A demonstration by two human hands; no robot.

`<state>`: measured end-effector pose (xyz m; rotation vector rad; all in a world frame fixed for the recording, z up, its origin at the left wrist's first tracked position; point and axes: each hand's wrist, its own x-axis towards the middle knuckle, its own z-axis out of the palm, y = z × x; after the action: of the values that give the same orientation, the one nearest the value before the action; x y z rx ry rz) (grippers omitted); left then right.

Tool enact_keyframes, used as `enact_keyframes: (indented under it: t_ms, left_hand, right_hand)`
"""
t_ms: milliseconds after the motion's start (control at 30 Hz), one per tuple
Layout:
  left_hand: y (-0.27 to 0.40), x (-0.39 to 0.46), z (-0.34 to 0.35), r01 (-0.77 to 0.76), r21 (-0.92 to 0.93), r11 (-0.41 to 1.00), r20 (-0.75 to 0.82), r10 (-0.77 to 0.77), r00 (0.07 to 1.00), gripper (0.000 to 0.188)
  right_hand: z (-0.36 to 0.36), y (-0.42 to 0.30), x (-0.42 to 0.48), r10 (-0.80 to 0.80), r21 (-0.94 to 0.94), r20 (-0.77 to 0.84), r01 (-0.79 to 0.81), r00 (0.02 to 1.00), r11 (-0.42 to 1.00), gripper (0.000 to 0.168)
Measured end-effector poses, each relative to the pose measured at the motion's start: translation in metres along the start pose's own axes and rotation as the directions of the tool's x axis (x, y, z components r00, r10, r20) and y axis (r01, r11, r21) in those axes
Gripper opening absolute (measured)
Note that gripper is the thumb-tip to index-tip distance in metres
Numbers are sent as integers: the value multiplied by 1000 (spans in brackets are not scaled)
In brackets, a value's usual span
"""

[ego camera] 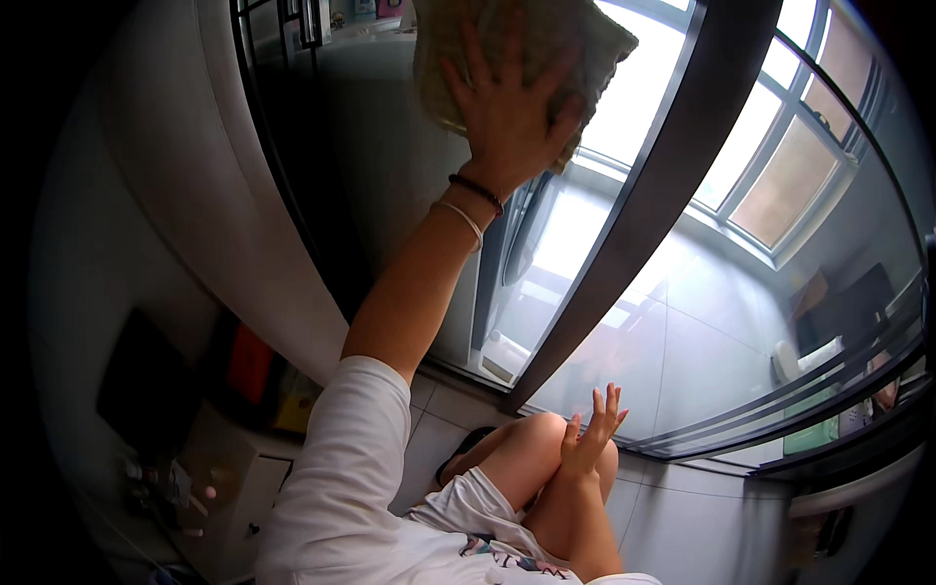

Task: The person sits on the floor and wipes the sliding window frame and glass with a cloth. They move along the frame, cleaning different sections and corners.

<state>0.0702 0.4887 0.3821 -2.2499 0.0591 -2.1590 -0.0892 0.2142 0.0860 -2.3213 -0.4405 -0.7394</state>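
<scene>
My left hand [512, 110] is raised at the top centre, its fingers spread flat over a yellowish-green cloth [446, 88]. The palm presses the cloth against what looks like the glass of a dark-framed sliding door. A dark bead bracelet and a pale bangle circle that wrist. My right hand [589, 439] rests by my knees at the lower centre, fingers apart, with nothing in it. The door's dark upright frame [621, 212] rises between the two hands, to the right of the cloth.
Behind the glass are a front-loading washing machine [523, 234], a white container [504, 356] and a window [790, 175]. A small cabinet [252, 504] stands at the lower left, with cluttered items on it. Grey floor tiles [665, 512] lie below the door track.
</scene>
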Motion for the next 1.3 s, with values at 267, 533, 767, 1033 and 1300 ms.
enact_keyframes:
  t_ms: [267,533,767,1033,1300]
  left_hand:
    - [32,-195,-30,-33,-262,964,512,168,842,34]
    - [12,-70,-5,-137,-139,981,169,160,973,40]
    - [-24,81,0,31,26,999,-88,-28,996,61]
    - [-91,-14,6,379,6,925,-160,-373,914,59]
    - [-158,-185,-7,764,88,640,184,-764,619,51]
  right_hand:
    - [9,10,-12,73,60,5,-74,997,995,53]
    - [8,5,-12,98,98,27,-100,995,990,49]
    - [8,-2,-8,122,102,61,-128,991,987,48]
    - [14,-9,-6,129,184,80,-142,988,973,45]
    - [19,-15,-6,80,282,79,-99,994,954,43]
